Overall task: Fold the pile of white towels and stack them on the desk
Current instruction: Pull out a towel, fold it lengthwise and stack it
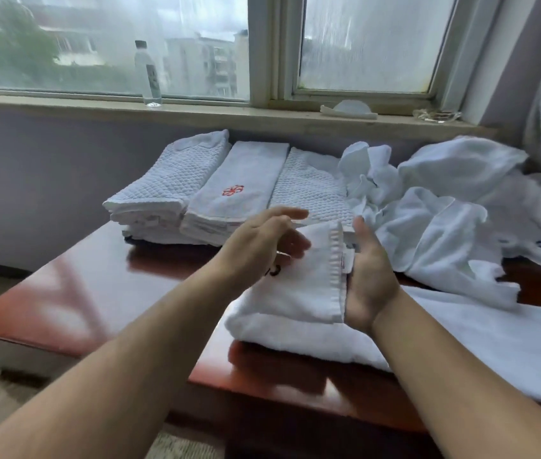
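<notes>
Done: three stacks [236, 197] at the back of the desk [80, 293]
Now: folded towel [295, 293] near the front; not yet stacked
Left hand [259, 250]: fingers straight over the towel (blurred); holding nothing
Right hand [370, 279]: flat against its right edge; gripping nothing
To do: crumpled pile [444, 210] at right; roughly half remains, I judge

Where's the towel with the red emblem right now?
Head view, left of centre: the red-emblem towel tops the middle stack at the back of the desk, between two waffle-weave stacks.
</notes>
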### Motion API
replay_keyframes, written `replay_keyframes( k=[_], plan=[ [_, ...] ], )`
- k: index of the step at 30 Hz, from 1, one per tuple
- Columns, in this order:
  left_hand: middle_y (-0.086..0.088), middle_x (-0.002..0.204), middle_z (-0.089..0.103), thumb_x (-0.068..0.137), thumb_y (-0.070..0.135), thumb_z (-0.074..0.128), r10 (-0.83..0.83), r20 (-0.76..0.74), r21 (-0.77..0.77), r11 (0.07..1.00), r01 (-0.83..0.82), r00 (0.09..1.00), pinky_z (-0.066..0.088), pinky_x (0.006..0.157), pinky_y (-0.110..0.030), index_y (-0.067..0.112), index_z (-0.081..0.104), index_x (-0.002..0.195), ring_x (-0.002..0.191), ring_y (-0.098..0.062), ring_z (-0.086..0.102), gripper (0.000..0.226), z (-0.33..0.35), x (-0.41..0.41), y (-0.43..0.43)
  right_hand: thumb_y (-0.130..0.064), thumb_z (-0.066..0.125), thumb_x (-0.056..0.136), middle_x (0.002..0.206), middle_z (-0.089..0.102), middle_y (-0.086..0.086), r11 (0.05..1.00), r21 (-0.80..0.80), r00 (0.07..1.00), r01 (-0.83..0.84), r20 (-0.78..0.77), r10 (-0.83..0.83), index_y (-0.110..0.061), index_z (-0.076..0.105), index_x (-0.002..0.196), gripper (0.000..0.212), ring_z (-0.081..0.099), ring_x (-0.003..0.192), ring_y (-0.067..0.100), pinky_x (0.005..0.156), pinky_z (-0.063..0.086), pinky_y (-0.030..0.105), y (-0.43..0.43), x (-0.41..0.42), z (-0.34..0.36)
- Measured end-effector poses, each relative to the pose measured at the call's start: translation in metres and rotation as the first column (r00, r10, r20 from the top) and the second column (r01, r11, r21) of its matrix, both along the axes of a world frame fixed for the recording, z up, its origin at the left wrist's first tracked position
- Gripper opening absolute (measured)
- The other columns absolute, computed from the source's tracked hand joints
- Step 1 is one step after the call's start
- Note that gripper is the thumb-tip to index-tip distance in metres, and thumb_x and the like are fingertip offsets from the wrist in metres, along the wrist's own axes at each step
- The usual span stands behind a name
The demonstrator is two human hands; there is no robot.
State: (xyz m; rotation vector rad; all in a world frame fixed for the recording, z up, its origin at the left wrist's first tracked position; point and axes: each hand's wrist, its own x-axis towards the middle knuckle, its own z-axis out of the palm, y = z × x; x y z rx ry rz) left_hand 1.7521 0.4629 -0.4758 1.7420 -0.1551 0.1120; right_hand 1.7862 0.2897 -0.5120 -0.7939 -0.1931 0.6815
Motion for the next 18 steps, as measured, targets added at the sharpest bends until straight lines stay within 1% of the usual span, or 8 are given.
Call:
replay_keyframes(
  k=[1, 3, 5, 6, 9, 11, 14, 18],
  plan=[
    [-0.004, 0.090, 0.073, 0.100, 0.022, 0.040, 0.111, 0.069, 0.025, 0.993, -0.113, 0.991, 0.050, 0.074, -0.024, 0.019, 0.066, 0.120, 0.083, -0.013, 0.065, 0.033, -0.004, 0.002, 0.001, -0.068, 0.042, 0.094, 0.135, 0.061, 0.026, 0.997, -0.073, 0.999, 0.028, 0.023, -0.027, -0.002, 0.061, 0.137, 0.081, 0.061, 0.123, 0.041, 0.104, 0.049, 0.054, -0.001, -0.001, -0.001],
    [0.001, 0.095, 0.071, 0.086, 0.029, 0.042, 0.241, 0.128, 0.076, 0.965, -0.252, 0.962, 0.050, 0.084, -0.029, 0.026, 0.069, 0.110, 0.087, -0.010, 0.062, 0.035, -0.017, 0.004, 0.008, -0.040, 0.055, 0.099, 0.124, 0.069, 0.023, 0.955, -0.267, 0.990, 0.133, 0.074, -0.117, 0.000, 0.065, 0.131, 0.052, 0.069, 0.111, 0.038, 0.087, 0.059, 0.049, 0.004, 0.000, -0.004],
    [0.007, 0.100, 0.070, 0.081, 0.030, 0.044, 0.254, 0.100, 0.117, 0.957, -0.264, 0.962, 0.048, 0.095, -0.031, 0.035, 0.067, 0.105, 0.096, -0.008, 0.063, 0.033, -0.032, 0.005, 0.017, -0.015, 0.061, 0.099, 0.107, 0.075, 0.021, 0.878, -0.396, 0.963, 0.270, 0.107, -0.248, 0.003, 0.066, 0.123, 0.031, 0.074, 0.097, 0.038, 0.073, 0.062, 0.048, 0.008, 0.004, -0.007],
    [0.010, 0.106, 0.069, 0.081, 0.032, 0.046, 0.225, 0.093, 0.149, 0.960, -0.237, 0.970, 0.048, 0.098, -0.029, 0.038, 0.066, 0.106, 0.104, -0.008, 0.064, 0.032, -0.039, 0.005, 0.020, -0.009, 0.060, 0.099, 0.104, 0.076, 0.021, 0.849, -0.432, 0.952, 0.304, 0.118, -0.282, 0.004, 0.067, 0.119, 0.025, 0.075, 0.093, 0.038, 0.070, 0.063, 0.049, 0.008, 0.004, -0.006],
    [0.007, 0.131, 0.064, 0.088, 0.038, 0.048, 0.052, 0.097, 0.292, 0.953, -0.078, 0.994, 0.041, 0.109, -0.029, 0.028, 0.062, 0.130, 0.126, -0.007, 0.057, 0.044, -0.048, 0.004, 0.021, -0.006, 0.058, 0.100, 0.099, 0.076, 0.022, 0.829, -0.443, 0.939, 0.342, 0.122, -0.322, 0.006, 0.067, 0.113, 0.020, 0.076, 0.086, 0.037, 0.060, 0.062, 0.043, -0.012, 0.007, 0.004],
    [0.005, 0.143, 0.057, 0.093, 0.039, 0.046, -0.083, 0.131, 0.433, 0.901, 0.018, 0.988, 0.034, 0.116, -0.027, 0.020, 0.056, 0.142, 0.133, -0.001, 0.049, 0.053, -0.048, 0.004, 0.005, -0.008, 0.057, 0.101, 0.099, 0.076, 0.022, 0.803, -0.448, 0.917, 0.394, 0.126, -0.379, 0.007, 0.066, 0.112, 0.021, 0.076, 0.086, 0.034, 0.060, 0.061, 0.041, -0.041, 0.010, 0.011],
    [0.010, 0.153, 0.045, 0.098, 0.042, 0.041, -0.253, 0.155, 0.585, 0.802, 0.117, 0.955, 0.024, 0.120, -0.022, 0.021, 0.049, 0.148, 0.142, 0.000, 0.036, 0.055, -0.042, 0.007, -0.040, -0.013, 0.058, 0.100, 0.111, 0.073, 0.024, 0.794, -0.447, 0.900, 0.412, 0.065, -0.430, 0.008, 0.065, 0.118, 0.029, 0.073, 0.099, 0.037, 0.076, 0.060, 0.042, -0.104, 0.010, 0.015],
    [0.017, 0.153, 0.043, 0.106, 0.037, 0.043, -0.408, 0.136, 0.633, 0.737, 0.238, 0.903, 0.023, 0.117, -0.020, 0.031, 0.046, 0.149, 0.141, 0.002, 0.034, 0.043, -0.034, 0.015, -0.103, -0.022, 0.061, 0.093, 0.120, 0.070, 0.025, 0.773, -0.455, 0.878, 0.443, 0.047, -0.476, 0.008, 0.070, 0.116, 0.039, 0.070, 0.110, 0.035, 0.077, 0.063, 0.041, -0.204, -0.003, 0.013]
  ],
)
